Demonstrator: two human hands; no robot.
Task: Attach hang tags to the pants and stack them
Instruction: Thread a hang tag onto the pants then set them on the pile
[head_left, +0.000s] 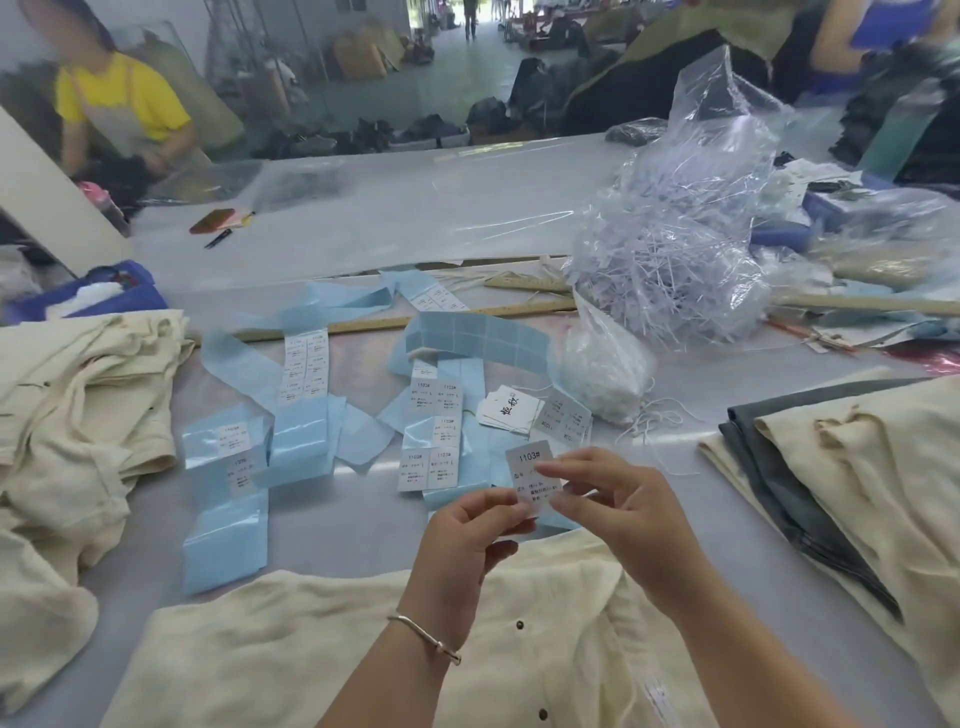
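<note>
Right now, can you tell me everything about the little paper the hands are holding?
The label is a small pale rectangle, thin like paper or sticker stock, printed "1103#" on top with smaller lines below. It is held nearly upright above the cream pants. The left hand pinches its lower edge; the right hand pinches its right side.

Blue label strips (311, 415) crowd the table (363, 218) ahead of me; cream pants (78, 395) wall their left, folded stack (857, 467) their right, open tabletop lies beyond them
</note>
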